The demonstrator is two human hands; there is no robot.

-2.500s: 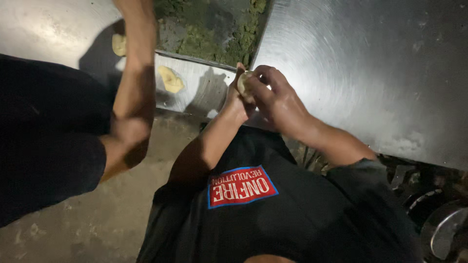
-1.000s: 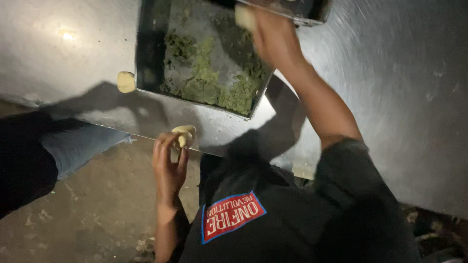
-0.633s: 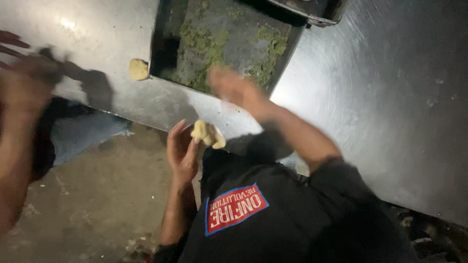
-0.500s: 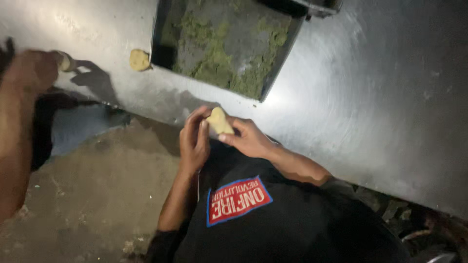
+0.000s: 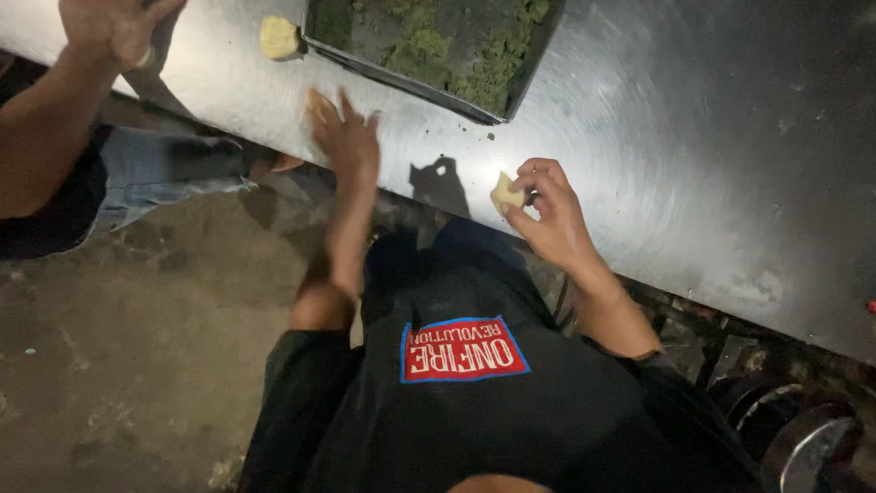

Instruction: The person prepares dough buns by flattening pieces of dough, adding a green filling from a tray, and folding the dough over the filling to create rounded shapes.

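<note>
One pale folded dough parcel (image 5: 505, 193) sits pinched in the right hand (image 5: 547, 215), apart from the spread-fingered, empty left hand (image 5: 345, 139).

Patch (image 5: 464, 349): sewn-style rectangle on the black shirt, low centre of view, about 6 o'clock from the metal table's near edge.
Shape: wide rectangle, slightly tilted, seen upside down.
Colours: red field, white lettering, blue border.
Packages: none visible.
Signs: none.
Screens: none.
</note>
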